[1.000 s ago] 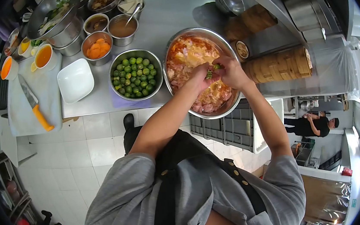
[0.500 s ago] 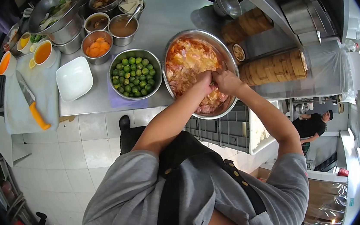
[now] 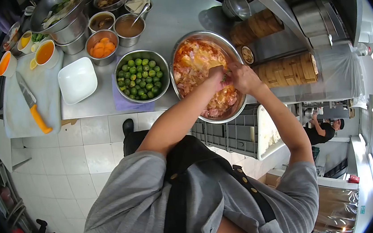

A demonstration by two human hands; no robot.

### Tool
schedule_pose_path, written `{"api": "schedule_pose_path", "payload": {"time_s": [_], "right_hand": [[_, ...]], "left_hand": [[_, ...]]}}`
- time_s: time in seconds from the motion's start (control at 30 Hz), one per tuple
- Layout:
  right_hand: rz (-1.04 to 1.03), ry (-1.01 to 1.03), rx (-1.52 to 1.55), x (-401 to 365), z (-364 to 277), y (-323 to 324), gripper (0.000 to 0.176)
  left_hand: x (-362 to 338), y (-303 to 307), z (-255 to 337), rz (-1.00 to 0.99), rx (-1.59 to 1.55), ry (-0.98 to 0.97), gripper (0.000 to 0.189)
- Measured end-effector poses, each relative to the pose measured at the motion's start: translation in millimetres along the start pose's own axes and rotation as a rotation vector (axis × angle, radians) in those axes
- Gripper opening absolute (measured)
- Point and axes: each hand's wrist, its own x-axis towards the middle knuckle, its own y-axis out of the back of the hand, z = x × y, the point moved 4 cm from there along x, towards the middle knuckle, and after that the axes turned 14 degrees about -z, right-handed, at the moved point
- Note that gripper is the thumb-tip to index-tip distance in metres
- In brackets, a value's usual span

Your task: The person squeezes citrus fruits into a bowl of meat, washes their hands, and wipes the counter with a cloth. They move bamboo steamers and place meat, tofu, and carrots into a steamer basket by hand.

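Above a large steel bowl (image 3: 189, 99), my two hands are close together. The bowl holds chopped pinkish raw meat (image 3: 215, 109) with orange-red sauce (image 3: 205, 52) over it. My left hand (image 3: 218, 77) is closed, with a small bit of green at its fingertips that looks like a small green lime. My right hand (image 3: 246, 78) is beside it with curled fingers; whatever is in them is hidden. To the left is a steel bowl of whole small green limes (image 3: 141, 78), resting on a purple cloth (image 3: 135, 108).
A white square dish (image 3: 77, 80) and a cutting board (image 3: 16, 116) bearing an orange-handled knife (image 3: 32, 104) lie at left. Sliced carrots (image 3: 102, 48) and brown sauce (image 3: 129, 27) stand behind. Bamboo steamers (image 3: 285, 71) border the right. A grey crate (image 3: 220, 135) sits below; a person (image 3: 325, 130) is far right.
My hands have moved slightly apart, and the right hand has shifted a little to the right. The person in the background has raised an arm.
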Motion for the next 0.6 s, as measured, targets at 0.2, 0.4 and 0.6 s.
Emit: {"api": "schedule_pose_path", "payload": {"time_s": [0.2,0.4,0.6], "right_hand": [[-0.083,-0.09,-0.067,3,28,-5,0.035],[-0.175,-0.127,-0.147,3,30,3,0.039],[-0.155,-0.081,-0.179,12,39,-12,0.039]], "left_hand": [[18,-28,-1,0.106,-0.13,-0.104,0.018],[20,-36,-1,0.055,-0.118,-0.073,0.014],[19,-30,6,0.05,-0.053,-0.03,0.014]]}}
